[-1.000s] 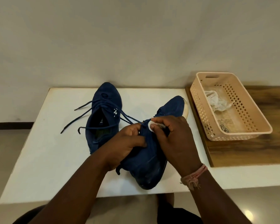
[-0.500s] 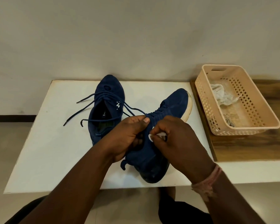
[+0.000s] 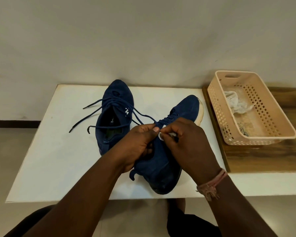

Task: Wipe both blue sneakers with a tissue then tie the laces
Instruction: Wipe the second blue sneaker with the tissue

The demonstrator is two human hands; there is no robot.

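Observation:
Two blue sneakers lie on a white table. The left sneaker stands upright with its dark laces loose and spread to the left. The right sneaker is tilted on its side, toe pointing to the far right. My left hand grips this sneaker around its collar, thumb on the tongue. My right hand pinches a small white tissue against the sneaker's lace area, just under the eyelets. Most of the tissue is hidden under my fingers.
A peach plastic basket stands at the right on a wooden board, holding a crumpled white tissue. A pale wall rises behind the table. The table's front edge runs close to my forearms.
The view shifted slightly. My right hand with the tissue slid a little along the right sneaker's lace area; my left thumb moved up onto the tongue. The left sneaker stayed put.

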